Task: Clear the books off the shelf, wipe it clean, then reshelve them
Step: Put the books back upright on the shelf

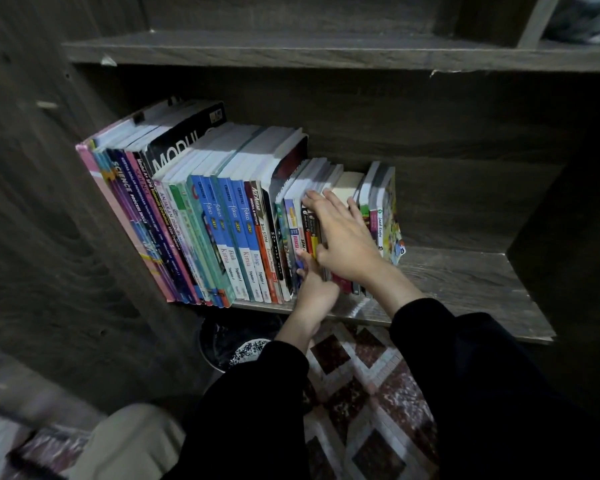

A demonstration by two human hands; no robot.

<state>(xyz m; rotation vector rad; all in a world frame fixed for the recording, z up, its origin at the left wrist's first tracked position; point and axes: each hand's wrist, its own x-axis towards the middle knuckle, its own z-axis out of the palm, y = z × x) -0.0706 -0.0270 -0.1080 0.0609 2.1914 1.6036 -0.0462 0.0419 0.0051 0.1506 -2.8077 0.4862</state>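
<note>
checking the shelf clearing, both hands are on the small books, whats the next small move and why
Probably slide the small books forward off the shelf as one bundle: the right hand lies spread over their tops, the left hand touches their lower spines, and they stand in the row.

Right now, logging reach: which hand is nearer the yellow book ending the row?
Right. The right hand lies spread on smaller books just left of the yellow book; the left hand is lower and farther left.

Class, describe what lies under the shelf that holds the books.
A dark round container and a patterned floor show below the shelf; black sleeves hide the rest.
</note>
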